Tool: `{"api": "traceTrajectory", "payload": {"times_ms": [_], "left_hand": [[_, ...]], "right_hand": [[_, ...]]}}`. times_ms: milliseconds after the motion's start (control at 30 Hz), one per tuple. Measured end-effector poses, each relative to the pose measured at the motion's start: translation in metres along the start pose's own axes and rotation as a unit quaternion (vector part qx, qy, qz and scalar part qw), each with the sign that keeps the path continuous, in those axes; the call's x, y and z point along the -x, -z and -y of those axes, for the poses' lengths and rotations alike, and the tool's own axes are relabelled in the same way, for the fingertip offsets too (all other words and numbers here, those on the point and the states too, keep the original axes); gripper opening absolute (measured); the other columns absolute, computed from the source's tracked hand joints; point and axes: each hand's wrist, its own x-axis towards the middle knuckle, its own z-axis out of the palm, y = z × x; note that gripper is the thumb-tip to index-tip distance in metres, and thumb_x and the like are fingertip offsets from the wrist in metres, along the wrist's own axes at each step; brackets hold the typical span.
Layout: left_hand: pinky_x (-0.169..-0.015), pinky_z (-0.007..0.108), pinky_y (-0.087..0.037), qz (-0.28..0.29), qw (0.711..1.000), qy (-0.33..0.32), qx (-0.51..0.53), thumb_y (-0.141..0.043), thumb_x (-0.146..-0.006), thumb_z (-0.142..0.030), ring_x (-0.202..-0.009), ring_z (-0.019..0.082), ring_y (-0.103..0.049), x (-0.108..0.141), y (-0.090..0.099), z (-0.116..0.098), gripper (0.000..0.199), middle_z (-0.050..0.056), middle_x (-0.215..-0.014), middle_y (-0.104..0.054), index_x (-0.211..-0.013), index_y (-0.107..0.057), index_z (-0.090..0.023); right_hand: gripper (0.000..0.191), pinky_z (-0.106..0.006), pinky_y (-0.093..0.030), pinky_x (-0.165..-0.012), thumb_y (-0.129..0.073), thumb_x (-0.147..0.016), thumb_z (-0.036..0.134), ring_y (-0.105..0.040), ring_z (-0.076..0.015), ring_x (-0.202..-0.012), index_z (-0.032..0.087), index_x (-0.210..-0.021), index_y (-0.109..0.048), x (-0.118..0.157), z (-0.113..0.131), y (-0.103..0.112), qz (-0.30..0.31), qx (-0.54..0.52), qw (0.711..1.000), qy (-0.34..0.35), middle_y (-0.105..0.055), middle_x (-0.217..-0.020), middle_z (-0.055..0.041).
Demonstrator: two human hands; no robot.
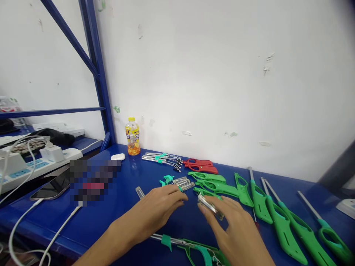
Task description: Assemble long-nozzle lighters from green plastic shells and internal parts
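Four long-nosed lighters in green plastic with silver metal barrels [285, 231] look whole; they lie right of the landmark, an open green plastic handle shell with a silver tube and wiring laid in it [205, 255]. That shell seems part-filled and not yet closed.

Just beyond it, above the table, the right hand [234, 227] pinches a clear, silver-topped fuel tank [210, 205] between thumb and fingers. The left hand [155, 210], beyond the shell's tube, has loosely bent fingers with nothing seen in them.

Plenty looks left to do — farther beyond the shell are loose clear tanks [184, 183], small teal plastic pieces [166, 180], bare green handle halves [244, 190], two red plastic handle halves [201, 166] and a bundle of wired silver rods [161, 158]. Whether the shell lacks only the tank I cannot tell — the right forearm crops it.
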Motion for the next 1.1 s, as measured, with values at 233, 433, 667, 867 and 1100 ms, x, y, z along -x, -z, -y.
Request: {"api": "traceTrajectory", "payload": {"times_ms": [233, 433, 667, 867, 1100], "left_hand": [[-0.086, 0.027, -0.054, -0.092, 0.993, -0.018, 0.066, -0.049, -0.113, -0.017, -0.097, 0.018, -0.072, 0.001, -0.002, -0.002, 0.024, 0.004, -0.112, -0.074, -0.119, -0.071, -0.023], [-0.081, 0.024, -0.055, -0.195, 0.971, 0.01, 0.141, -0.062, -0.106, -0.016, -0.085, 0.014, -0.076, -0.003, -0.007, -0.009, 0.014, -0.002, -0.098, -0.081, -0.109, -0.074, -0.023], [-0.08, 0.022, -0.06, -0.223, 0.941, 0.032, 0.252, -0.068, -0.1, -0.018, -0.089, 0.016, -0.078, -0.007, -0.003, -0.025, 0.014, 0.0, -0.099, -0.083, -0.095, -0.079, -0.023], [-0.073, 0.021, -0.059, -0.221, 0.913, 0.073, 0.334, -0.071, -0.097, -0.021, -0.08, 0.015, -0.074, -0.009, -0.003, -0.031, 0.012, 0.0, -0.089, -0.078, -0.089, -0.079, -0.022], [-0.073, 0.022, -0.059, -0.221, 0.897, 0.108, 0.368, -0.074, -0.094, -0.025, -0.08, 0.017, -0.075, -0.01, -0.007, -0.031, 0.01, -0.001, -0.084, -0.081, -0.088, -0.081, -0.024]], "right_hand": [[0.029, -0.055, -0.065, -0.092, -0.051, -0.109, 0.045, -0.081, -0.0333, -0.099, 0.032, -0.114, -0.077, -0.001, 0.007, -0.001, -0.003, -0.018, 1.0, 0.007, -0.085, -0.106, -0.0011], [0.034, -0.054, -0.064, -0.093, -0.043, -0.113, 0.042, -0.082, -0.0311, -0.091, 0.03, -0.11, -0.075, -0.004, 0.014, 0.004, -0.002, -0.025, 0.999, 0.025, -0.085, -0.102, -0.0028], [0.021, -0.05, -0.057, -0.108, -0.052, -0.111, 0.033, -0.08, -0.0231, -0.082, 0.027, -0.114, -0.072, -0.006, 0.017, 0.009, 0.021, -0.054, 0.996, 0.074, -0.082, -0.095, -0.0015], [0.017, -0.052, -0.051, -0.113, -0.051, -0.112, 0.029, -0.078, -0.0216, -0.084, 0.028, -0.119, -0.066, -0.006, 0.02, 0.012, 0.029, -0.074, 0.995, 0.064, -0.08, -0.098, -0.0015], [0.016, -0.055, -0.047, -0.116, -0.05, -0.112, 0.028, -0.075, -0.0206, -0.08, 0.027, -0.115, -0.066, -0.007, 0.028, 0.012, 0.039, -0.101, 0.993, 0.054, -0.078, -0.092, -0.0002]]}}
